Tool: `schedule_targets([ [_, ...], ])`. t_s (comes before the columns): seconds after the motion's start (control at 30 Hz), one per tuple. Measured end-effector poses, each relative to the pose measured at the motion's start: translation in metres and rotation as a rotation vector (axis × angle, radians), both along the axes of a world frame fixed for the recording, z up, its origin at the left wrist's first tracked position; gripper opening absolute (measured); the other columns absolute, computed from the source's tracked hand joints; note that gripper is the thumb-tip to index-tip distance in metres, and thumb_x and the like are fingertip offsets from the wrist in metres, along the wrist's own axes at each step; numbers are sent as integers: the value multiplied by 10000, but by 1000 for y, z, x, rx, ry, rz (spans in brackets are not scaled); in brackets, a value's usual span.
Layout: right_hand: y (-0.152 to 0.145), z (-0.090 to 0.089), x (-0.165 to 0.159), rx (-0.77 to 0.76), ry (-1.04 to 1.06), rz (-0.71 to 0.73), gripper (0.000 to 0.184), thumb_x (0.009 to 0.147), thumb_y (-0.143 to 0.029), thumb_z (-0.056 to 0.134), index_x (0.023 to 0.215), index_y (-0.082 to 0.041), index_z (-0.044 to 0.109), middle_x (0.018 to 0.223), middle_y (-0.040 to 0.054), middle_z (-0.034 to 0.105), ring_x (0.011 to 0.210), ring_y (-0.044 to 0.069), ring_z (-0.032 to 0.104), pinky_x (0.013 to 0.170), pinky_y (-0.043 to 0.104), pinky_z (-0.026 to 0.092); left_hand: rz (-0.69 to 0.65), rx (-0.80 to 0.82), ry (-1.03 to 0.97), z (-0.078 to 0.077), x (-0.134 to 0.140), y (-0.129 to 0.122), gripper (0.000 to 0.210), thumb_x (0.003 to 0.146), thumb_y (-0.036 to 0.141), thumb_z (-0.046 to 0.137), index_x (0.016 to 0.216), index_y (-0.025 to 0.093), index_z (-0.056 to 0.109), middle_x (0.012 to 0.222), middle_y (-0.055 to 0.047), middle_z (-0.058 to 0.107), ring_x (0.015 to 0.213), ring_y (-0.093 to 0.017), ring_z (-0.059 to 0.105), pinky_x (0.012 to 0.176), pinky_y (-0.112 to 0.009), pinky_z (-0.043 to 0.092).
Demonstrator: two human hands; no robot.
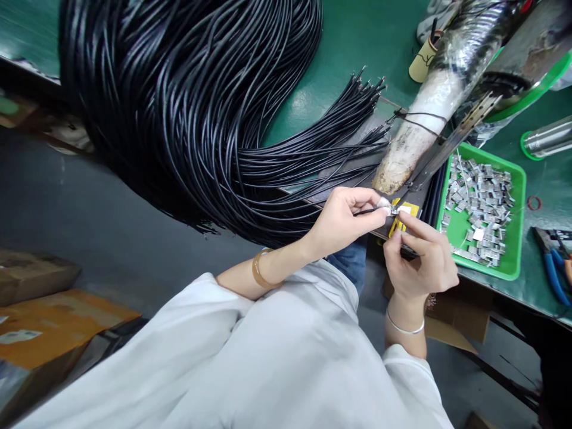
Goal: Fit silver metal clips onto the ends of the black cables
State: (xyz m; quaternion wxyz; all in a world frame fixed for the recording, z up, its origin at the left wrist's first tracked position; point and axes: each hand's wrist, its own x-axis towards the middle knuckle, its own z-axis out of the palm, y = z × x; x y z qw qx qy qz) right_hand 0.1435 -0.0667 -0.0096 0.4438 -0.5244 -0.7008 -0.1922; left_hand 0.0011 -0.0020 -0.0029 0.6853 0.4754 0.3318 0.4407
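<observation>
My left hand (351, 215) pinches a black cable (364, 211) close to its end, with white wrapping on the fingertips. A small shiny metal piece (394, 210) sits at the cable's tip, between my two hands. My right hand (420, 253) is closed, its index finger reaching to that metal piece and its thumb tucked below; what it grips is too small to make out. Beneath the fingertips lies a yellow piece (409, 210) at the bench edge. A thin dark metal tip on a long slotted metal tool (465, 128) slants down to just above the metal piece.
A big bundle of black cables (192, 107) covers the left of the green bench (357, 30). A green tray (516, 238) of small metal parts stands at the right. A wrapped duct (429, 113) hangs close above my hands. Blue-handled pliers (554, 277) lie far right.
</observation>
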Motion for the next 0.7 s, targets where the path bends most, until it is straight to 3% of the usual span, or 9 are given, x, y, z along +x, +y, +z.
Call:
schedule_targets([
  [0.2, -4, -4, 3, -18, -17, 23, 179, 807, -155, 740, 878, -221, 589, 980, 5, 785, 820, 139, 766, 746, 235, 638, -22, 1, 16, -2, -3, -3, 94, 754, 198, 703, 754, 104, 699, 641, 16, 590, 572, -50, 475, 554, -176, 389],
  [0.3, -5, 0, -1, -13, 6, -45, 181, 811, -135, 743, 926, -217, 631, 985, 8, 787, 835, 149, 769, 733, 233, 634, -26, 16, 4, -1, -2, -7, 91, 753, 196, 706, 758, 105, 706, 670, 4, 608, 594, -58, 493, 568, -180, 404],
  [0.4, -5, 6, -5, -101, 114, -103, 193, 814, -109, 736, 967, -205, 669, 1031, 33, 782, 884, 173, 770, 713, 247, 633, -1, 35, 48, 0, -2, -9, 117, 771, 218, 700, 775, 103, 719, 687, -5, 602, 595, -59, 471, 541, -181, 377],
  [0.53, -5, 13, -8, -192, 202, -54, 159, 816, -96, 722, 935, -193, 681, 1021, 39, 781, 911, 188, 768, 758, 282, 643, -7, 40, 91, -1, -3, -10, 150, 771, 247, 699, 748, 100, 709, 618, 15, 515, 551, -53, 384, 491, -191, 303],
  [0.7, -3, 13, -9, -169, 177, -44, 150, 820, -95, 712, 921, -200, 672, 1049, 45, 778, 924, 180, 764, 754, 276, 636, -8, 42, 92, -4, -3, -9, 144, 802, 254, 673, 748, 121, 690, 633, 9, 533, 563, -62, 407, 529, -203, 343],
])
